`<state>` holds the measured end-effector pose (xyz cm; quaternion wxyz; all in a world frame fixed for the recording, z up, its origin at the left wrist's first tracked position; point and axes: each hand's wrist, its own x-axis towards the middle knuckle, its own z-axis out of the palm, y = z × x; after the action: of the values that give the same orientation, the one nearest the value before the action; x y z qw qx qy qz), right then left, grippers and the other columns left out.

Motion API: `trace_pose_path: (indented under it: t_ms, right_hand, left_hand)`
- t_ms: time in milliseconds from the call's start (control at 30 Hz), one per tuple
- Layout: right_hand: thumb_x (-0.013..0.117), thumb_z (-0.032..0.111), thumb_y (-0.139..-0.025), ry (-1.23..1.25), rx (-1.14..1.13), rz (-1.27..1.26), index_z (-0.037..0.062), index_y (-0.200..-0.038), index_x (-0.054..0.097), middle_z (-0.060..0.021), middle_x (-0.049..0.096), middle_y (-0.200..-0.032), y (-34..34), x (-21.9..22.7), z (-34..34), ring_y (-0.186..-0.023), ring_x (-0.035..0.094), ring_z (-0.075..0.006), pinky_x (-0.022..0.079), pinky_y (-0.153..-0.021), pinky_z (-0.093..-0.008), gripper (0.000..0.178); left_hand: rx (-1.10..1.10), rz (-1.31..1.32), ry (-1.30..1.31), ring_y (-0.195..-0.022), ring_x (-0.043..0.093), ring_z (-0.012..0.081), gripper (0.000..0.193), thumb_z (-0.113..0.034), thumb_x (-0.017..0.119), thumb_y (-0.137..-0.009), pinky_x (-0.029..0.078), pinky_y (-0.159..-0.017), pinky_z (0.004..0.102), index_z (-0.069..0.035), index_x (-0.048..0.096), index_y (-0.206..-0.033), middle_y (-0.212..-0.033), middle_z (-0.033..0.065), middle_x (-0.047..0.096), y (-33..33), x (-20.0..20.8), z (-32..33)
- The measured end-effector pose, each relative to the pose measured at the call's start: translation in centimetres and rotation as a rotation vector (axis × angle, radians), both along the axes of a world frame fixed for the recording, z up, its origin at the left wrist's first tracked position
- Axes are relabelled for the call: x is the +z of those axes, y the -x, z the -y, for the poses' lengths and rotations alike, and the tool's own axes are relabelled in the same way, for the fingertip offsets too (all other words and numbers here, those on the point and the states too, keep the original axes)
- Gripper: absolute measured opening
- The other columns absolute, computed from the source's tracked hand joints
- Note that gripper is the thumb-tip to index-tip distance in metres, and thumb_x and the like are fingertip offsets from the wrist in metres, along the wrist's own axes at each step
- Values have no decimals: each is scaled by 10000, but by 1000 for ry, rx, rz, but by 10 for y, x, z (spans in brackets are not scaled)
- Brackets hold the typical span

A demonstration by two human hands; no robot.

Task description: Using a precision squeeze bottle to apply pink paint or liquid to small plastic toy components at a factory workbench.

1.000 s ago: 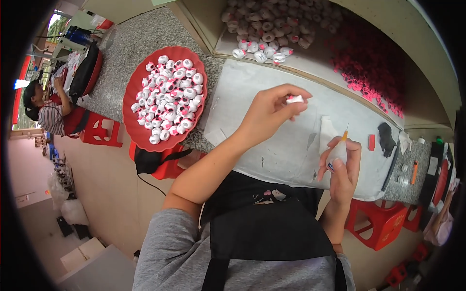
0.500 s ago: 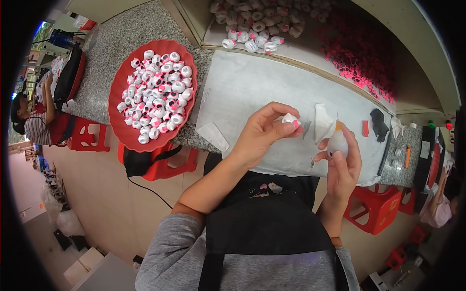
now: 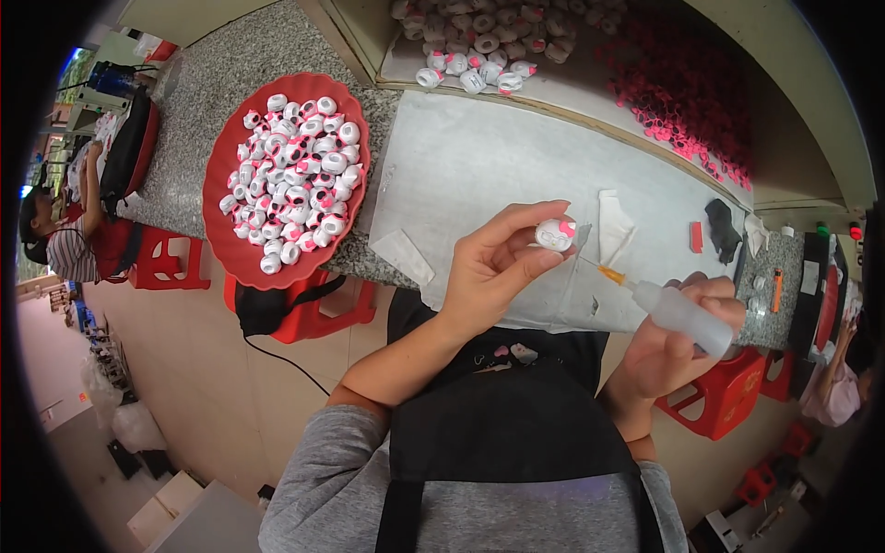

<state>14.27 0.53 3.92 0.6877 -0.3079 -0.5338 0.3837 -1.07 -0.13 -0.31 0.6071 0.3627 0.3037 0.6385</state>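
One small white figurine head with a pink bow, centre-right of frame, pinched between thumb and fingertips of the left hand; left grip closed on it, held above the counter's front edge. One translucent squeeze bottle with an orange nozzle, lower right of centre, wrapped in the right hand; right grip closed around the bottle body, nozzle tip pointing up-left toward the figurine, just short of it, contact not clear.

Under both: one white paper sheet spread on the speckled stone counter. On the sheet, right of the figurine: one folded white scrap, one small red block, one black lump, kind unclear.

One red round tray, upper left, piled with white-and-pink figurine heads; too many and overlapped to count, several dozen. More of the same in a wooden box at top centre, cut off by the frame edge. Heap of small pink parts upper right, uncountable.

Red plastic stools: one under the tray with a black bag, one far left, one lower right, more small ones in the right corner, blurred. Another person far left edge, partly cut off; a pink sleeve far right edge. Wearer's grey sleeves and black apron fill the bottom.
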Motion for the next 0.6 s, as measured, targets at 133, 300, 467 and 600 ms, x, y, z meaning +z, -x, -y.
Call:
trace_pose_path:
  t_ms: [133, 300, 467, 600]
  right_hand:
    - [643, 301, -654, -119, -109, 249, 69, -841, 401, -56, 387, -732, 4, 0, 5, -581, 376, -102, 349, -518, -204, 383]
    - [679, 345, -609, -151, -106, 354, 92, -812, 389, -38, 403, -707, 3, -3, 9, -576, 389, -91, 350, -498, -189, 436]
    - [698, 315, -593, -142, -84, 352, 94, -802, 389, -38, 411, -710, 3, -2, 9, -582, 401, -91, 354, -498, -193, 433]
    - [708, 292, -584, -150, -80, 357, 87, -786, 397, -43, 417, -707, 3, -2, 9, -568, 404, -94, 357, -492, -195, 424]
  left_hand:
    - [21, -51, -52, -889, 495, 171, 386, 51, 507, -715, 435, -794, 332, 19, 401, -1085, -1005, 121, 470, -1, 1, -1]
    - [-12, 46, -7, -920, 484, 175, 359, 59, 518, -704, 435, -799, 332, 19, 396, -1039, -993, 137, 469, -2, 1, 1]
    - [-5, 48, 5, -920, 484, 178, 334, 54, 526, -701, 432, -798, 327, 23, 410, -1013, -988, 139, 473, -3, 2, 2]
    - [-3, 27, 2, -920, 483, 180, 335, 52, 529, -699, 432, -795, 324, 25, 411, -1012, -988, 140, 473, -3, 1, 2]
